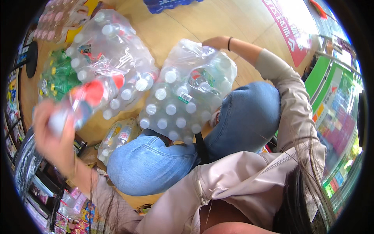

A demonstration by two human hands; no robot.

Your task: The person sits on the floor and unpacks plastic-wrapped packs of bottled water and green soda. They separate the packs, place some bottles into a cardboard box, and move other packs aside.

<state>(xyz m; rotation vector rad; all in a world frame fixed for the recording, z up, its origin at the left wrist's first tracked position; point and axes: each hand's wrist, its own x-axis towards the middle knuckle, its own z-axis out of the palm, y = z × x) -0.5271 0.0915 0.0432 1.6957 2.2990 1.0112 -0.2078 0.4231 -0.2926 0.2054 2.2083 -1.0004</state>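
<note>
My left hand (55, 128), blurred, grips a clear plastic bottle (87, 93) with a red label near its white cap. This bottle is tilted in front of a shrink-wrapped pack of bottles (117, 49) with torn, loose film. Between my knees stands another film-wrapped pack of clear white-capped bottles (181, 96). At its far right edge is my right hand (216, 43), wearing a dark band at the wrist. The fingertips are hidden behind the film, so their grip cannot be seen.
Green bottles with yellow caps (60, 74) stand on the left. A smaller wrapped pack (119, 137) sits beside my left knee. A blue pack (172, 4) and a pack of pink-capped bottles (55, 22) lie farther off. Snack packets (76, 213) fill a shelf at lower left.
</note>
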